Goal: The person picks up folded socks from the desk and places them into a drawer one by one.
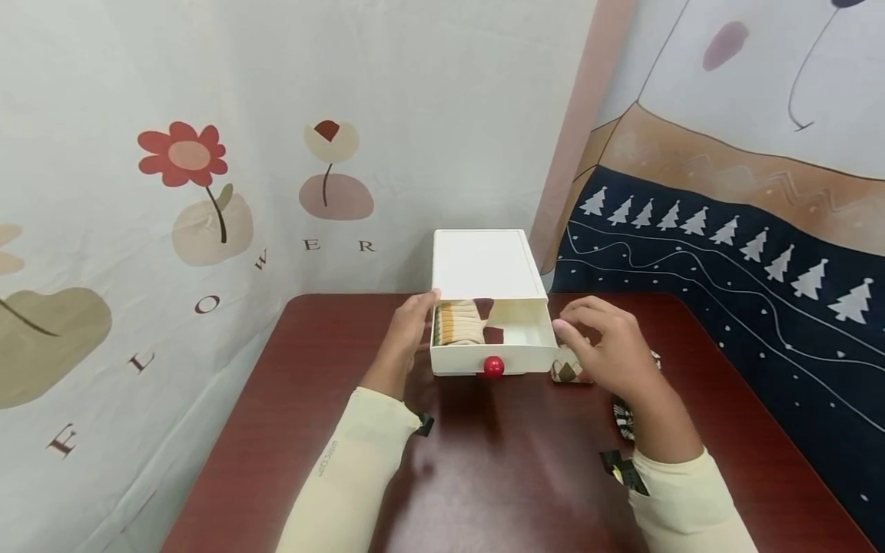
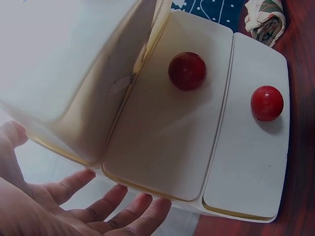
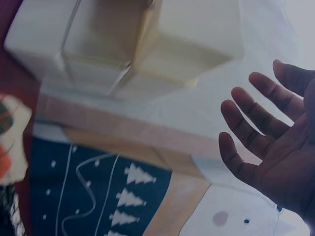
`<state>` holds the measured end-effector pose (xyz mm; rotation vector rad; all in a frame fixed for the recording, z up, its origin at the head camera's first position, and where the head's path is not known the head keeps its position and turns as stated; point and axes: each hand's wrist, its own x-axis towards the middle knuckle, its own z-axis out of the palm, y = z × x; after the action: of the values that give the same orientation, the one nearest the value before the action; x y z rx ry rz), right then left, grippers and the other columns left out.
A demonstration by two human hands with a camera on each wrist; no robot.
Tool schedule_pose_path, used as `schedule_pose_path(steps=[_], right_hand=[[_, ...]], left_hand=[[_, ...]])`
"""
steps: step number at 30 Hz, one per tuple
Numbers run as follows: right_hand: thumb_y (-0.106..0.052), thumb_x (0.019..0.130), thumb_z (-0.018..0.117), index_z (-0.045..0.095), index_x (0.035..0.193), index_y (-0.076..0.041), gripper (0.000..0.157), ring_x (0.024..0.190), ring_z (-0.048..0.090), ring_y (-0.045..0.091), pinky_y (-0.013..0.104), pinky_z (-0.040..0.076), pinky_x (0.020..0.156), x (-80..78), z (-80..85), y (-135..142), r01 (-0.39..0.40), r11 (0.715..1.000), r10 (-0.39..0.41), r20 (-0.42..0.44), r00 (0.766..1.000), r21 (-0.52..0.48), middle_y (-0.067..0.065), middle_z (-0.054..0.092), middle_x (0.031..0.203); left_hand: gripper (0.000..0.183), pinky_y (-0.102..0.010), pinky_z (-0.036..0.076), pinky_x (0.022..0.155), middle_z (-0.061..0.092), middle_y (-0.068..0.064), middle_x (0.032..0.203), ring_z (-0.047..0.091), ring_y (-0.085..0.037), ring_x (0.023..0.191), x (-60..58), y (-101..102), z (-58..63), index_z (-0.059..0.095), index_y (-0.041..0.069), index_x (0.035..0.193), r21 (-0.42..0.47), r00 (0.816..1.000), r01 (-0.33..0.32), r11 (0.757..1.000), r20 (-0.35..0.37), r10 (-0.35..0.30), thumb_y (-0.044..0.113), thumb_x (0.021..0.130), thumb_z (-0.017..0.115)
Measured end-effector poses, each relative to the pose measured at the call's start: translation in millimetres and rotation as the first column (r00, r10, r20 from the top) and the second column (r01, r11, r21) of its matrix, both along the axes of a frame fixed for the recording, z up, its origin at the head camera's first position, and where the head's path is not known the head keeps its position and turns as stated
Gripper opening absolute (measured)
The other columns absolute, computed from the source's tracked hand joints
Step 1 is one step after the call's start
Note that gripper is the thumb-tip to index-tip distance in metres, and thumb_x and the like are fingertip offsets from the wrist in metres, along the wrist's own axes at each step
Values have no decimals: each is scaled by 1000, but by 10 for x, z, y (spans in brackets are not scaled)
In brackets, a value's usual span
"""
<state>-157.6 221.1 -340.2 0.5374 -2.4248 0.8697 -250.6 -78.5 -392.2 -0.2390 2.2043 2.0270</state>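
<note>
A white drawer chest (image 1: 484, 261) stands at the back of the table, its top drawer (image 1: 456, 359) pulled out by a red knob-bearing front. Folded striped socks (image 1: 459, 322) fill the drawer's left part, dark red patches beside them. My left hand (image 1: 408, 330) rests along the chest's left side; in the left wrist view its straight fingers (image 2: 110, 201) touch the side edge. My right hand (image 1: 608, 346), fingers loosely bent and holding nothing, hovers just right of the drawer. Below it lies a rolled argyle-patterned sock bundle (image 1: 571, 369).
Two lower drawers, the middle one (image 2: 157, 128) and the bottom one (image 2: 246, 152), are closed, each with a red knob. A black-and-white patterned bundle (image 1: 623, 418) lies partly hidden under my right forearm. Printed fabric (image 1: 415, 115) hangs behind the dark red table (image 1: 498, 476).
</note>
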Motion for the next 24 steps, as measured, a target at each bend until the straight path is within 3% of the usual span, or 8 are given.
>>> schedule_pose_path(steps=[3, 6, 12, 17, 20, 24], right_hand=[[-8, 101, 78, 84, 94, -9, 9, 99, 69, 19, 11, 56, 80, 40, -57, 146, 0, 1000, 0, 15, 1000, -12, 10, 77, 109], [-8, 101, 77, 84, 95, -9, 9, 98, 67, 17, 9, 54, 81, 79, -115, 273, 10, 1000, -9, 58, 998, -20, 11, 76, 112], [-13, 102, 77, 83, 100, -8, 8, 107, 68, 28, 41, 57, 88, 129, -239, 501, 51, 997, -58, 159, 986, 50, 11, 74, 119], [-11, 102, 77, 81, 99, -10, 5, 118, 67, 40, 58, 59, 93, 177, -351, 710, 14, 997, -34, 291, 956, 71, 16, 71, 126], [-10, 102, 77, 78, 96, -12, 6, 122, 67, 47, 62, 60, 92, 202, -435, 836, -22, 996, -14, 374, 927, 92, 23, 68, 132], [-9, 101, 77, 77, 97, -11, 4, 122, 66, 50, 58, 59, 89, 212, -543, 1012, -61, 986, -12, 431, 902, 156, 28, 67, 133]], left_hand=[[65, -67, 44, 119, 56, -14, 157, 52, -40, 146, 7, 2, 1, 57, 17, 154, -1, 1000, 2, 1000, 2, -2, 61, 106, 54], [66, -67, 45, 118, 57, -14, 157, 52, -40, 146, 11, 5, -5, 57, 16, 154, -1, 1000, 1, 1000, -3, -1, 61, 106, 54], [65, -68, 43, 119, 56, -14, 156, 51, -40, 146, 14, -2, -10, 58, 16, 153, 0, 1000, -3, 1000, -3, 3, 61, 106, 54], [65, -69, 43, 120, 58, -16, 155, 51, -40, 146, 6, -7, -16, 58, 16, 153, -1, 1000, 3, 1000, -4, -3, 61, 106, 54], [65, -69, 43, 119, 58, -17, 154, 51, -41, 145, 2, -10, -22, 58, 15, 153, -1, 1000, 7, 1000, -7, -7, 60, 106, 54], [66, -66, 46, 116, 60, -17, 151, 53, -39, 144, -3, -14, -29, 58, 15, 153, -2, 1000, 11, 1000, -8, -11, 60, 106, 54]])
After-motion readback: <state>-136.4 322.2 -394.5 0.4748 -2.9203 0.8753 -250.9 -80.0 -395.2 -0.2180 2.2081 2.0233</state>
